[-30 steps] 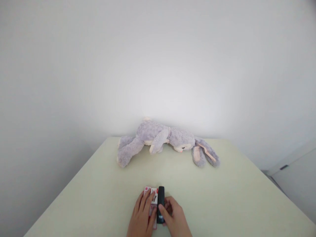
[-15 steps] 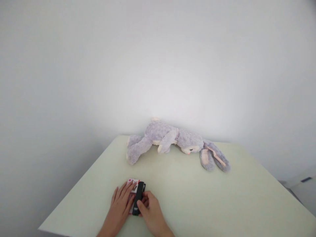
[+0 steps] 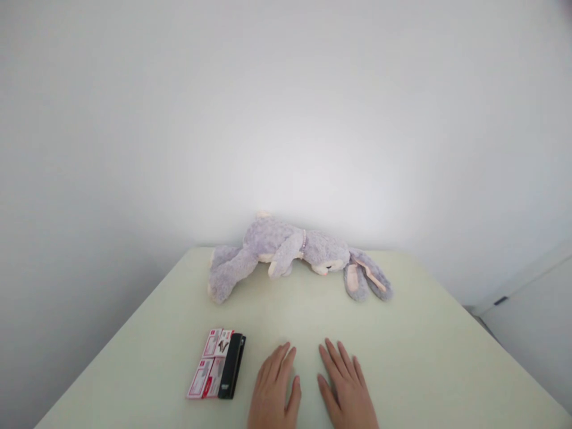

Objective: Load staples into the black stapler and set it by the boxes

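My left hand lies flat on the table with its fingers stretched forward and nothing in it. Beside it, my right hand rests palm down too, fingers apart and holding nothing. To the left of my left hand, and apart from it, lies a black stapler. Its left side runs along several small red-and-white boxes, two at the far end and two nearer. One far box bears a stapler picture; a near box shows a pink-framed label.
A grey plush rabbit lies on its side along the back of the pale green table, its ears pointing right. A white wall rises behind the table. At the far right is a white panel with a dark handle.
Both hands have left the stapler and boxes and moved right onto the tabletop, uncovering them. The right hand has let go of the stapler. The view has turned slightly right.
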The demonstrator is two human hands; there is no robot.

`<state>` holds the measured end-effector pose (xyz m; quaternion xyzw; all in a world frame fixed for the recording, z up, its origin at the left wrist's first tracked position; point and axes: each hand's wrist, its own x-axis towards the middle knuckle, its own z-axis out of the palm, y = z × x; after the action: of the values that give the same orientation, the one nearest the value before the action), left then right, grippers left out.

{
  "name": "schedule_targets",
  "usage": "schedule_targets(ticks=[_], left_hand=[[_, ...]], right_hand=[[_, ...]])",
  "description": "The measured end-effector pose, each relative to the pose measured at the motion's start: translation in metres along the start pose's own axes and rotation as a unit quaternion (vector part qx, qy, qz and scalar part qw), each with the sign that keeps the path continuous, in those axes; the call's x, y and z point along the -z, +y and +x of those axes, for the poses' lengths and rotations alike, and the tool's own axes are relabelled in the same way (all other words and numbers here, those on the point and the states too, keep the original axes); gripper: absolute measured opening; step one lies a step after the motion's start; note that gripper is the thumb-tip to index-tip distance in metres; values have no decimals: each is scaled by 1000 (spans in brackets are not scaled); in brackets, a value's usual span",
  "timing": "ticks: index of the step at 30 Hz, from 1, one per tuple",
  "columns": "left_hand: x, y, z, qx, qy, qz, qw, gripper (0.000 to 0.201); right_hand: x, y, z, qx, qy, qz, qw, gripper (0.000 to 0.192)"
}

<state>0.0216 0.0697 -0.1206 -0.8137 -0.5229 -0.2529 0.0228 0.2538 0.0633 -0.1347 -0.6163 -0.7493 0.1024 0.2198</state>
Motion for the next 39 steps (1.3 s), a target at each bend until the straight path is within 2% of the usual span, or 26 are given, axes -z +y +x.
schedule_targets(ticks=[2,5,14,25,39], left_hand=[[-17,12,6,13,-5,46,999,65],[-26,14,8,29,-7,81,996,69],[-25,12,5,29,-25,106,994,69],[-24,12,7,36,-18,82,996,70],[-27,11,6,36,-29,84,995,70]], right_hand=[[0,7,-5,10,-12,-64,998,62],[-3,3,-8,13,-4,-100,995,64],[-7,-2,-5,10,14,-112,994,65],[-6,-2,-6,12,13,-113,993,64],[-6,-3,-5,0,-11,-117,993,62]])
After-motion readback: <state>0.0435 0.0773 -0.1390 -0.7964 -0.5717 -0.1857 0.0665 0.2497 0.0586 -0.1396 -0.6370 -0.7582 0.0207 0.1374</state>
